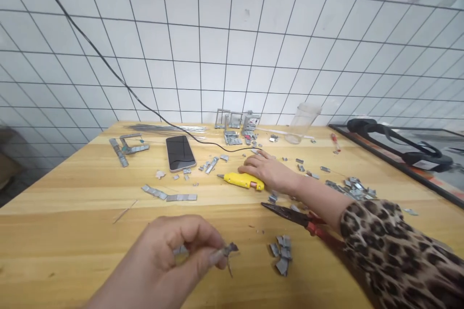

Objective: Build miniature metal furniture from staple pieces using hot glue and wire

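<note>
My left hand [181, 256] is closed in a pinch in the near foreground. Between thumb and fingertips is a small grey metal piece [231, 249], with a thin bit hanging below it. My right hand [268, 170] reaches forward, palm down, its fingers closed over the far side of a yellow hot glue gun [242, 181]. The glue gun's nozzle points left; any handle is hidden beneath the hand. Under the right forearm lie red-handled pliers [286, 213], jaws to the left. A cluster of grey metal pieces [282, 255] lies right of my left hand.
A phone [180, 152], joined metal strips [181, 197] and small frames [235, 128] lie about the wooden table [72, 231]. A clear plastic cup [303, 123] stands near the tiled wall. A black cord [145, 105] crosses the back. More scraps [355, 188] lie right, near a black-edged panel.
</note>
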A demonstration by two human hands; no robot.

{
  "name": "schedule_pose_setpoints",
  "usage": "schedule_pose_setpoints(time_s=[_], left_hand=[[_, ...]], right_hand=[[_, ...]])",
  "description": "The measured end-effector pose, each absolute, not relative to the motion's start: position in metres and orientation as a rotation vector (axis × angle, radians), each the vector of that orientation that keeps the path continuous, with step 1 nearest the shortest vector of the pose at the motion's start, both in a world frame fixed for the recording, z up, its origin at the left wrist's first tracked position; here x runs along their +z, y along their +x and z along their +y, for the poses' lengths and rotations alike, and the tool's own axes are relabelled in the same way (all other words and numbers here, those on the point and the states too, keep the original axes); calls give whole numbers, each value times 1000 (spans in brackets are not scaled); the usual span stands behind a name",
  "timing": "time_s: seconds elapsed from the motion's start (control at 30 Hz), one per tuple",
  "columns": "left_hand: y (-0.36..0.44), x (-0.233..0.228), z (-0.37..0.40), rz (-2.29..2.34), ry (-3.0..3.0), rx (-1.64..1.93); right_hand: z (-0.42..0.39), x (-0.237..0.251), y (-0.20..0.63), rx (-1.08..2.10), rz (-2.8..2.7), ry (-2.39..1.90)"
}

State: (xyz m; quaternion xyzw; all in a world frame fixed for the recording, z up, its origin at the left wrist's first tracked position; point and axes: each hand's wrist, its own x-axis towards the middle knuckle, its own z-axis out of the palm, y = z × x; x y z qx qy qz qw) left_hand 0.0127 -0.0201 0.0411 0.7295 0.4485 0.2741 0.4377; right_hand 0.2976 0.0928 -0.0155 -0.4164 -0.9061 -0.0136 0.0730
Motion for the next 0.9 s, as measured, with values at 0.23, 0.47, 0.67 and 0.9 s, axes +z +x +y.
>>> schedule_pose_setpoints(time_s=[0.23, 0.47, 0.67, 0.9], left_hand=[[20, 13, -31, 1029, 1965, 641], [17, -2, -35, 698, 2689, 1109], [17, -8, -37, 662, 2940, 1195], [21, -3, -35, 672, 3044, 1242]], right_hand=[[12, 14, 270, 232, -2396, -1278], [-54, 18, 237, 1206, -1757, -1342], [-47, 14, 228, 1359, -1690, -1453], [-46, 9, 222, 1310, -1712, -1466]])
